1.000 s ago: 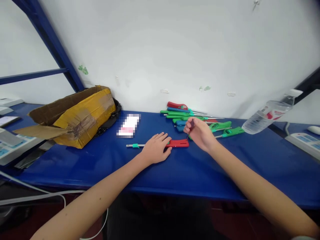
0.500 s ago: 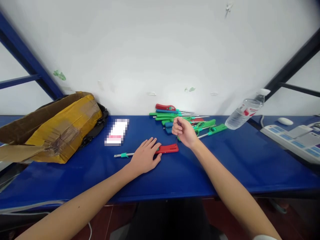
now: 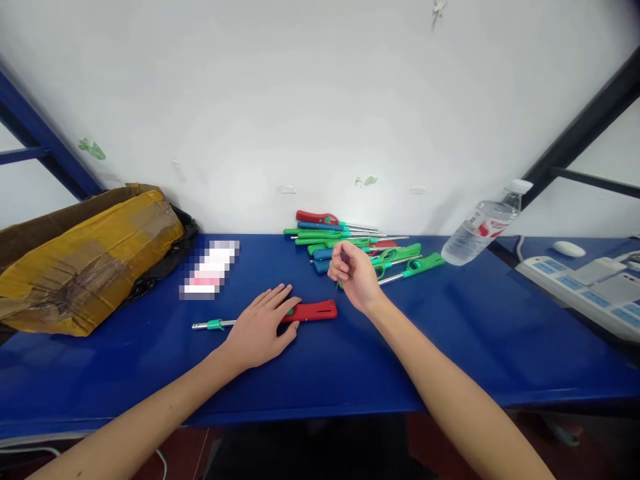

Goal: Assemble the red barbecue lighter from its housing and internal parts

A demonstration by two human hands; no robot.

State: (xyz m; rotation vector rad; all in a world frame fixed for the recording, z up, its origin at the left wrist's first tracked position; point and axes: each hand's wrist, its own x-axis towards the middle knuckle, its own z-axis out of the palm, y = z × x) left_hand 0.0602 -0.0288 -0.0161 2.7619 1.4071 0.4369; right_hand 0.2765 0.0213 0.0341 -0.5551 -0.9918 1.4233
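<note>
A long lighter with a red handle (image 3: 315, 311), a teal collar and a metal tube lies on the blue table (image 3: 450, 347). My left hand (image 3: 260, 327) lies flat on its middle, fingers stretched out, pressing it down. My right hand (image 3: 353, 272) hovers just above the handle's right end, fingers pinched on a thin dark pin-like tool that points down at the handle. Behind my right hand lies a pile of green, blue and red lighters (image 3: 350, 243).
A torn cardboard box wrapped in yellow tape (image 3: 85, 257) sits at the left over a black bag. A blurred white and pink card (image 3: 210, 270) lies near it. A plastic water bottle (image 3: 480, 223) leans at the right, beside white devices (image 3: 585, 283).
The view has swung to the right, so everything sits further left in frame. My right hand has lowered a little toward the red handle. My left hand stays on the lighter.
</note>
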